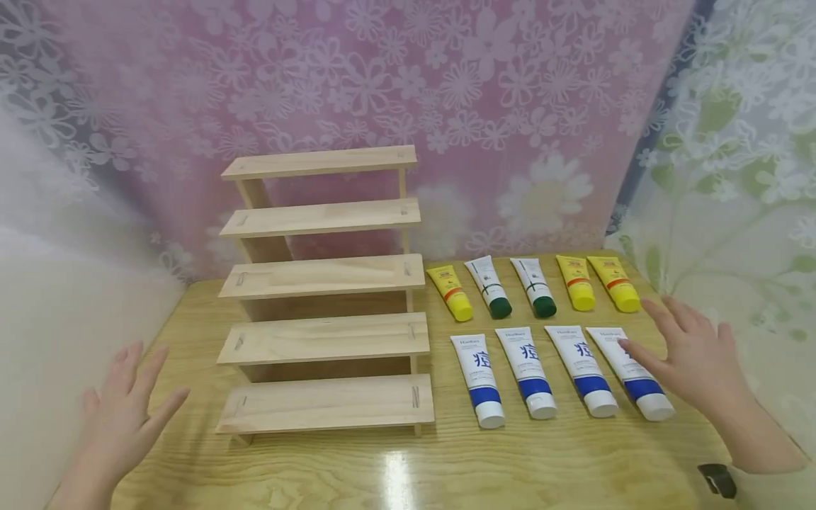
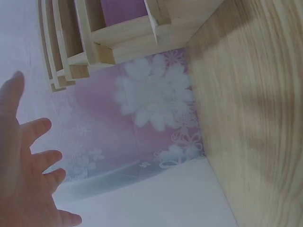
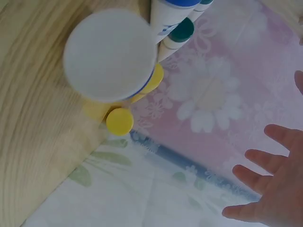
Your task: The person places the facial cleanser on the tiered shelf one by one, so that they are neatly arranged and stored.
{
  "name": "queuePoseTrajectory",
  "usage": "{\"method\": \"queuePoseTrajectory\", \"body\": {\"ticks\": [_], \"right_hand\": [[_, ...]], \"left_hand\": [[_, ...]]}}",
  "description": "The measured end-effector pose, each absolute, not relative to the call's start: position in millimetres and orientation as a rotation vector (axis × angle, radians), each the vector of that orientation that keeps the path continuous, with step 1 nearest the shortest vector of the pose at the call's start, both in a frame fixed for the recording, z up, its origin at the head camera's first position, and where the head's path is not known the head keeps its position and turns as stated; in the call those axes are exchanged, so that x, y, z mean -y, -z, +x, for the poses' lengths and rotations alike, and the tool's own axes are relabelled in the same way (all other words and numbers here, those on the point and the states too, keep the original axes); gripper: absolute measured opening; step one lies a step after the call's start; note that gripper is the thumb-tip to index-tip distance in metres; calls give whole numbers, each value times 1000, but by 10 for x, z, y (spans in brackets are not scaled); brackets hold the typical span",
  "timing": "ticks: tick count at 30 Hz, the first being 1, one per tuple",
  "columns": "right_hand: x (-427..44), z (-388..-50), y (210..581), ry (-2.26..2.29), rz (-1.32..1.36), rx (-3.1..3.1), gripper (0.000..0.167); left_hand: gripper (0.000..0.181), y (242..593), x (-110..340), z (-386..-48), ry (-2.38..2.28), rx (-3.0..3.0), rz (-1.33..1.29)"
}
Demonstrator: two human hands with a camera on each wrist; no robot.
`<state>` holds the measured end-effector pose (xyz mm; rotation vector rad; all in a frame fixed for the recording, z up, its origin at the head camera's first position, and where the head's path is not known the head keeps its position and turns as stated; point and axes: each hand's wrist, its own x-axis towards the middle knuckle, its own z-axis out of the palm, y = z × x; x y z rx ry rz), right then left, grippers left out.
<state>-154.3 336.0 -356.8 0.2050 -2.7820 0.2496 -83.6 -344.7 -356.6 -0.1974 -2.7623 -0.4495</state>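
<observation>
My left hand (image 1: 127, 418) hovers with spread fingers to the left of a stepped wooden shelf (image 1: 325, 404) and holds nothing. In the left wrist view, its fingers (image 2: 35, 130) point toward the shelf's side without contact. At the right, my right hand (image 1: 701, 358) is also spread and empty. Its thumb overlaps the rightmost white tube with a blue band (image 1: 644, 387) in the head view. The right wrist view shows a gap between that hand and a large white cap (image 3: 111, 54). Several white-and-blue tubes (image 1: 525, 361) lie in the front row, caps toward me.
Behind them lie two white tubes with green caps (image 1: 487, 283) and three yellow tubes (image 1: 451, 290). Everything stands on a wood-grain table (image 1: 319, 474). A pink flowered curtain (image 1: 510, 127) hangs behind; a dark object (image 1: 718, 479) is at lower right.
</observation>
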Motion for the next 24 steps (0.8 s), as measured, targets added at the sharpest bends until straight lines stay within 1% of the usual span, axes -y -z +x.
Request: {"method": "queuePoseTrajectory", "body": {"ticks": [7, 11, 18, 24], "right_hand": [[-3129, -1571, 3525, -335, 364, 2553, 57], [-2999, -1587, 3485, -369, 404, 2506, 49], [-2804, -1616, 3466, -414, 426, 2567, 48], [-2670, -1646, 3491, -464, 462, 2593, 46]], "left_hand": [[49, 3510, 3331, -962, 377, 2467, -376], [44, 3479, 3235, -984, 394, 2432, -386], [40, 3448, 3126, -977, 437, 2524, -323], [40, 3431, 3033, -1031, 458, 2514, -346]]}}
